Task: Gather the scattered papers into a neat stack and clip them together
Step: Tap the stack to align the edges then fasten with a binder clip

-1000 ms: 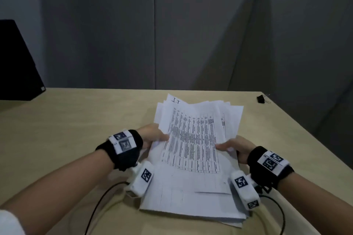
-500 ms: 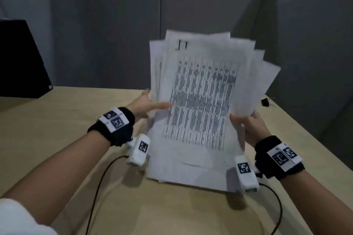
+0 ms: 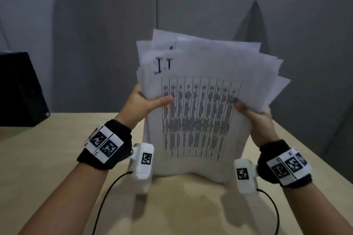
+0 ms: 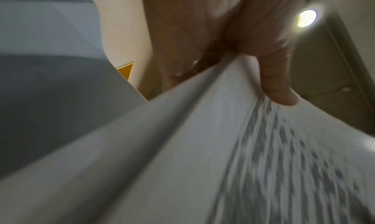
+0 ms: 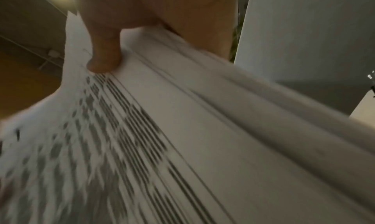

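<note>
A loose bundle of white printed papers stands upright in front of me, its lower edge on or just above the wooden table. The sheets fan out unevenly at the top and right. My left hand grips the bundle's left edge, thumb on the front sheet. My right hand grips the right edge the same way. In the left wrist view my thumb presses on the papers. The right wrist view shows the right thumb on the printed sheet. The clip is hidden behind the papers.
Grey partition panels close off the back and sides of the table. A black box stands at the far left. Cables trail from the wrist cameras toward the table's near edge.
Both hands have lifted the papers from lying flat on the table and tipped them upright, then raised them closer to my view. The black clip at the far right has gone out of sight.
</note>
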A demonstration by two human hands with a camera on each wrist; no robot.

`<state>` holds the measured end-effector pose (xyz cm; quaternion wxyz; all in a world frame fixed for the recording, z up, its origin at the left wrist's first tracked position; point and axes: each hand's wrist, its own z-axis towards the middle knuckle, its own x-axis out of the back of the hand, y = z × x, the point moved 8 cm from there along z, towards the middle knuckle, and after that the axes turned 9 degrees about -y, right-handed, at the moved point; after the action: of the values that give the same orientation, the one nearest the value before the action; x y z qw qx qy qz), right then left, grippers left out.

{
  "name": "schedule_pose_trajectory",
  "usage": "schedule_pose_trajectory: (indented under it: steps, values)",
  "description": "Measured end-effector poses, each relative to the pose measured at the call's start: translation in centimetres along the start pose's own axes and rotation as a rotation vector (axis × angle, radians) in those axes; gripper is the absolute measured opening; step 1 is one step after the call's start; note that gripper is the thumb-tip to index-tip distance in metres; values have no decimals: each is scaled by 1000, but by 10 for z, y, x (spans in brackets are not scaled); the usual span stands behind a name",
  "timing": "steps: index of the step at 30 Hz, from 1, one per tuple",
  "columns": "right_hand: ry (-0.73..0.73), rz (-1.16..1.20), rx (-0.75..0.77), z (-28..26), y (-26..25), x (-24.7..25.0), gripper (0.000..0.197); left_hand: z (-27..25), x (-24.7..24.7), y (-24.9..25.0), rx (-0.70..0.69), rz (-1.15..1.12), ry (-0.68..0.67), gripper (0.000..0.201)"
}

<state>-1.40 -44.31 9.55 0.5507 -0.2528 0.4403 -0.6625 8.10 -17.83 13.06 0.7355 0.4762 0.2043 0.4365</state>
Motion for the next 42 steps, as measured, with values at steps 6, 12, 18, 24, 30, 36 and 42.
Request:
schedule_pose_trajectory:
  steps: [6,12,18,24,30,36,42]
  values:
    - [-140,-59,-20,8,-12,-15,69,5,-16,9,-38,-42,-11,80]
    - [-97,-68,2,7,-19,-20,78,11,-20,19,-53,-137,54,70]
    - [35,-55,4,7,-16,-21,55,24,-21,55,-175,-26,212,31]
    - [13,-74,4,4,-7,-20,34,28,-11,68,-228,24,344,21]
    - [-40,-14,-15,2,4,-17,59,14,12,39,-205,-435,364,20]
    - [-55,-60,-37,0,4,-20,47,24,-8,49,-70,-463,207,12]
    - [-25,-100,-49,-2,1,-15,27,5,-2,25,-109,-102,147,89]
